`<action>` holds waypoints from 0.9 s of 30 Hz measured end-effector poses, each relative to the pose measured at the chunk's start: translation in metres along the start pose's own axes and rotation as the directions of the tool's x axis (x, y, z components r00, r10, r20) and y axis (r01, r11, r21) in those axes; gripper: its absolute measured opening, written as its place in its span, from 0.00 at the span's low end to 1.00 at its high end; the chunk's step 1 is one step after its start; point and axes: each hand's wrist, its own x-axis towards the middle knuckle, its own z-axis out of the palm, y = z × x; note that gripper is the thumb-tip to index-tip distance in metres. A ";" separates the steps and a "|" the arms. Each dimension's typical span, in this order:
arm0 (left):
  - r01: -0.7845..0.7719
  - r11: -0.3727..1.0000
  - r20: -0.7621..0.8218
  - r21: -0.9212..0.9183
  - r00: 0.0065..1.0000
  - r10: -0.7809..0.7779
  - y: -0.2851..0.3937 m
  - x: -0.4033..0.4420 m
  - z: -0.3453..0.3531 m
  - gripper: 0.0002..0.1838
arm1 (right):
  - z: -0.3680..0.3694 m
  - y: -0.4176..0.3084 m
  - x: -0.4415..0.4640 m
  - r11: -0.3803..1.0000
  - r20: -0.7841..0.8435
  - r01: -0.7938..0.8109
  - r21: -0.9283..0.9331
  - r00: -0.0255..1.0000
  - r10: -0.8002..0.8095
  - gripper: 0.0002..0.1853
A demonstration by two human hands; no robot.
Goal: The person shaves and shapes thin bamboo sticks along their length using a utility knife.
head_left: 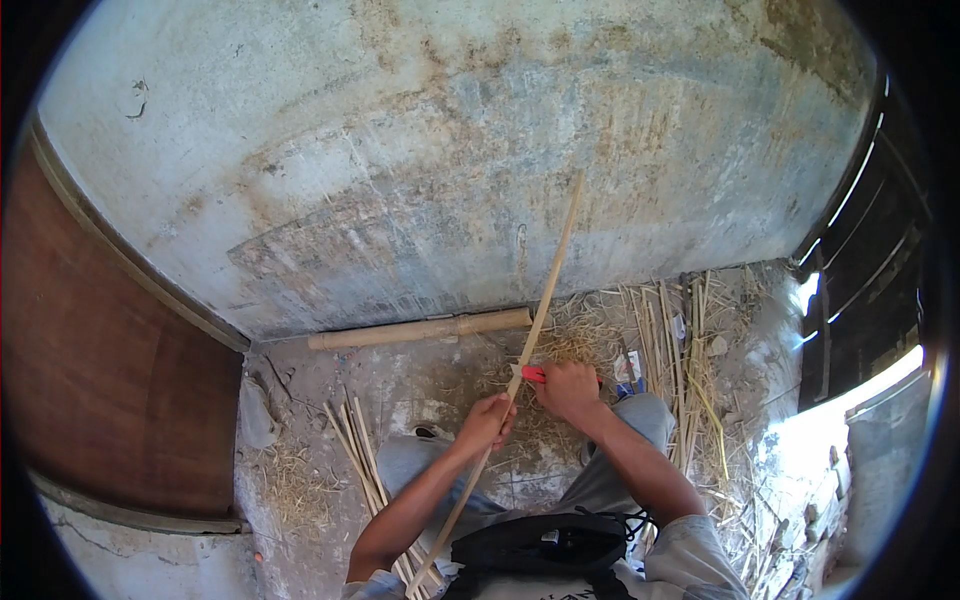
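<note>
Strip (552,280) in L hand (487,424), pole (425,329) beyond by wall (450,200), sticks (686,415) L & R.

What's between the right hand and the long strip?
A red tool, likely a knife: it sticks out of the right hand and reaches to the long strip. Head view; actual contact is hard to tell.

Long, thin, pale-tan strip (545,295), slanting from seven to one o'clock, gripped in the left hand (484,425); red-handled tool (534,374) in the right hand (568,391), at two o'clock from the left, tip at the strip's edge.
</note>
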 end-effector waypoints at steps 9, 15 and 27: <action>-0.069 0.996 -0.022 0.052 0.997 0.071 -0.002 -0.001 0.004 0.16 | -0.005 0.004 0.001 0.997 0.096 0.009 -0.082 0.995 -0.001 0.13; -0.090 0.992 -0.020 0.087 0.996 0.092 -0.002 0.000 0.003 0.16 | -0.002 0.007 0.005 0.992 0.039 -0.100 -0.083 0.994 0.104 0.12; 0.038 0.991 0.076 -0.125 0.997 -0.029 0.010 -0.008 -0.005 0.16 | -0.042 -0.001 0.009 0.929 0.017 -0.322 0.184 0.946 0.325 0.20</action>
